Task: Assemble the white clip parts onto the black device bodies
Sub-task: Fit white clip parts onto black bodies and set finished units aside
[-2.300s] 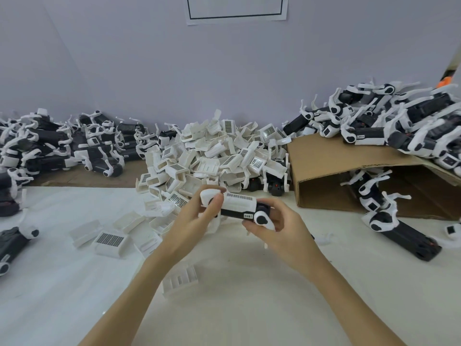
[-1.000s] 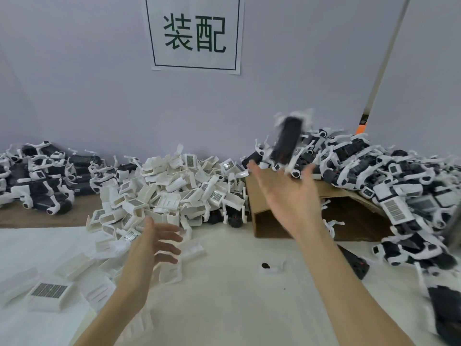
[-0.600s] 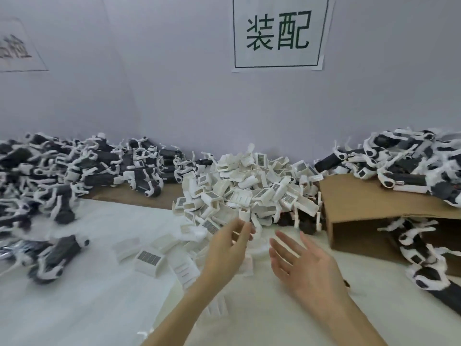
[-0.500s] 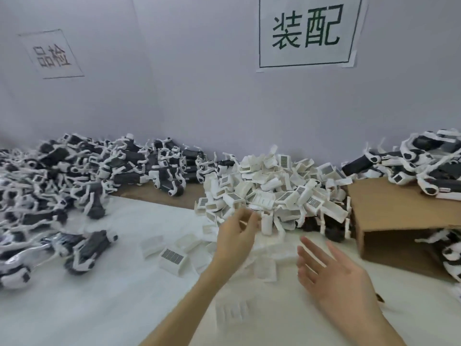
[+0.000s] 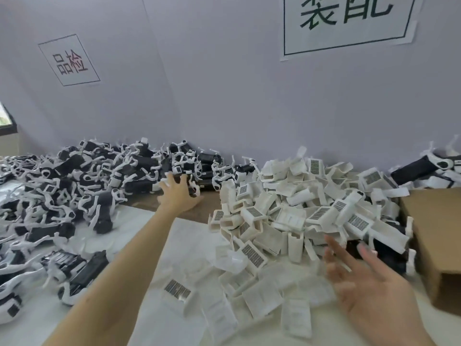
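Observation:
A big heap of black device bodies [image 5: 104, 181] with white arms fills the left side along the wall. My left hand [image 5: 177, 193] stretches out to the heap's right end, fingers spread over one black body, holding nothing that I can see. A mound of white clip parts [image 5: 299, 208] with barcode labels lies in the middle. My right hand [image 5: 359, 280] hovers palm up, fingers straight and empty, just in front of that mound.
A brown cardboard box [image 5: 434, 236] stands at the right edge, with more black bodies [image 5: 424, 168] behind it. Loose white clips [image 5: 252, 293] lie scattered on the white table cover [image 5: 174, 245]. Two paper signs hang on the wall.
The view has swung left. My left hand has moved from the white clip mound out to the black bodies on the left. My right hand stays open and has dropped lower right.

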### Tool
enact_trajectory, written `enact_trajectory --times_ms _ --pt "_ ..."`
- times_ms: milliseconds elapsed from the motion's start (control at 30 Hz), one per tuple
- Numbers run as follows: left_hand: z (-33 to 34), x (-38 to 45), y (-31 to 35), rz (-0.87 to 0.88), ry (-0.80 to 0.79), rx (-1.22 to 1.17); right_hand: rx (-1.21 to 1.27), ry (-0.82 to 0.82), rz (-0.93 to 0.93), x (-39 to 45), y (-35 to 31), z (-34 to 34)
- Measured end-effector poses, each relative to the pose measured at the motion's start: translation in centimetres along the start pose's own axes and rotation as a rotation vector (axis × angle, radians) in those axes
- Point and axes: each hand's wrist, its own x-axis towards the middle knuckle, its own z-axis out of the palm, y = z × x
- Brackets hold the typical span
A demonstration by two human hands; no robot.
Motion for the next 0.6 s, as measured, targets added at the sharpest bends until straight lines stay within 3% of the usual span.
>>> enact_trajectory --times_ms 67,200,267,333,367,467,600 --pt "0.3 2.4 -0.8 -0.004 -0.103 0.136 0.025 -0.083 0.056 1.1 -0.4 -1.0" --pt "1.1 6.4 -1.0 0.018 -0.091 0.227 -0.110 -0.180 0.065 2.1 -1.2 -1.8" --pt "1.8 7.8 -0.6 0.024 -0.092 0.316 -0.031 -0.315 0.160 2.7 -1.1 -2.5" --pt "2.5 8.6 -0.2 0.004 -0.119 0.293 0.089 -0.335 0.249 2.6 -1.0 -1.9" --pt "2.7 8.9 -0.2 -0.001 -0.118 0.244 0.129 -0.323 0.223 2.4 -0.9 -1.7" --pt "3.6 8.8 0.1 0.015 -0.042 0.091 0.054 -0.028 -0.001 1.8 0.0 -1.1" --pt "4.4 6.9 -0.2 0.096 0.131 0.054 -0.032 0.096 -0.010 1.3 0.3 -0.2"
